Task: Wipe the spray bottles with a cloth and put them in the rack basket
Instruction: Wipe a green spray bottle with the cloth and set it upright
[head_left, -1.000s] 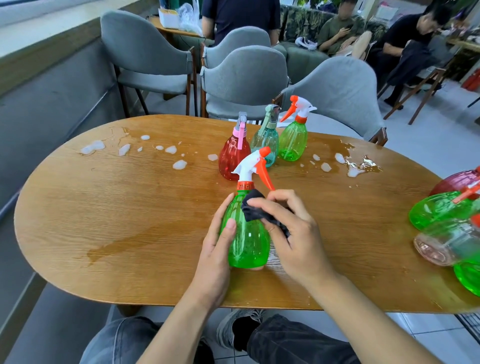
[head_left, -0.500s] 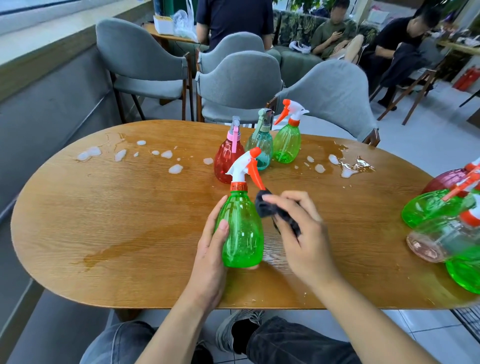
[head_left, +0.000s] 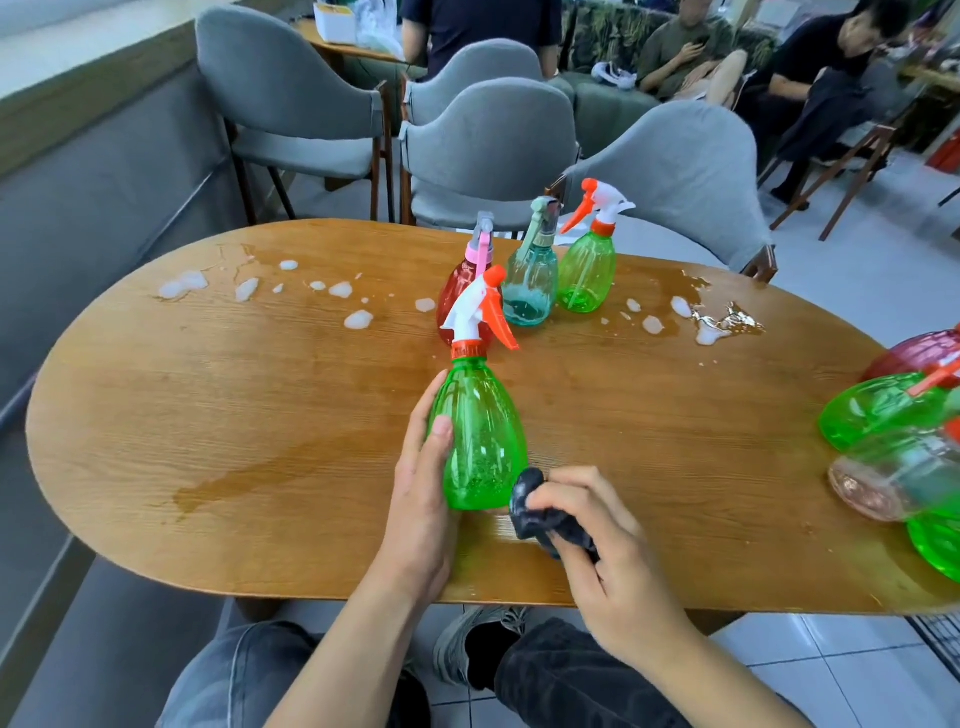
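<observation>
Half a second ago the right hand (head_left: 605, 540) pressed the dark cloth (head_left: 545, 512) against the upper shoulder of the green spray bottle (head_left: 480, 441), just under the orange trigger; now hand and cloth sit low, at the bottle's base on its right side, the cloth bunched and touching the bottom edge where it meets the counter (head_left: 260, 415); the bottle stands upright in much the same spot near the front edge. Fingers of the right hand curl tightly round the wadded cloth, thumb on top; the left hand (head_left: 423, 499) wraps the bottle's left flank, thumb laid up the front of the green body, the other fingers hidden behind it, so that it grips the bottle steady; the two hands lie apart, with the bottle's base between them. Behind stand three more bottles in a cluster: a red bottle (head_left: 454, 291), a teal bottle (head_left: 530, 280) and a second green bottle (head_left: 587, 270); foam blobs (head_left: 358, 319) dot the far side of the wet counter; several further bottles (head_left: 883, 410) lie at the right edge.
</observation>
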